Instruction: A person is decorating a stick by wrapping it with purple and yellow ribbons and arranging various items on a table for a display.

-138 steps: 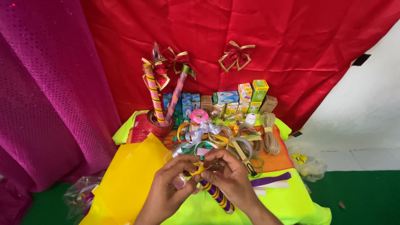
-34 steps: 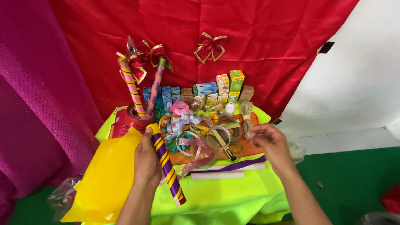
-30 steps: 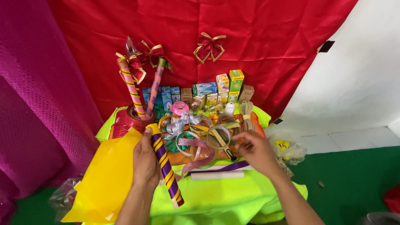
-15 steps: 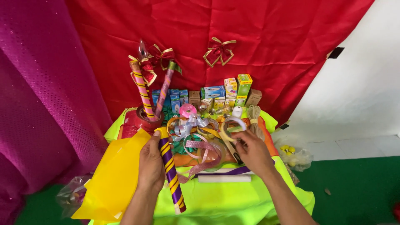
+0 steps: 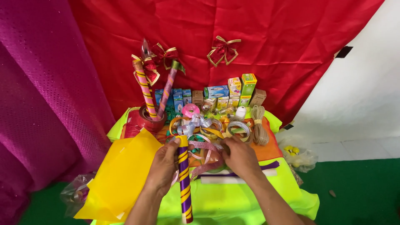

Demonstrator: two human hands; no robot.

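Left hand (image 5: 163, 166) clenched round a purple-and-gold striped wrapped tube (image 5: 184, 179), held upright near the table's (image 5: 233, 200) front edge, beside the yellow paper sheets (image 5: 121, 175). Right hand (image 5: 241, 157) fingers curled into the ribbon-roll pile (image 5: 208, 129) mid-table, pinching a pink ribbon (image 5: 206, 146). Small boxes (image 5: 221, 96) line the back edge.

both forearms bare, no sleeves, no rings/watch.

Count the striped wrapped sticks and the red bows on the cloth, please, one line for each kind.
Striped wrapped sticks: 3, one in the left hand, two standing in the red pot.
Red bows: 2.
Total: 5.
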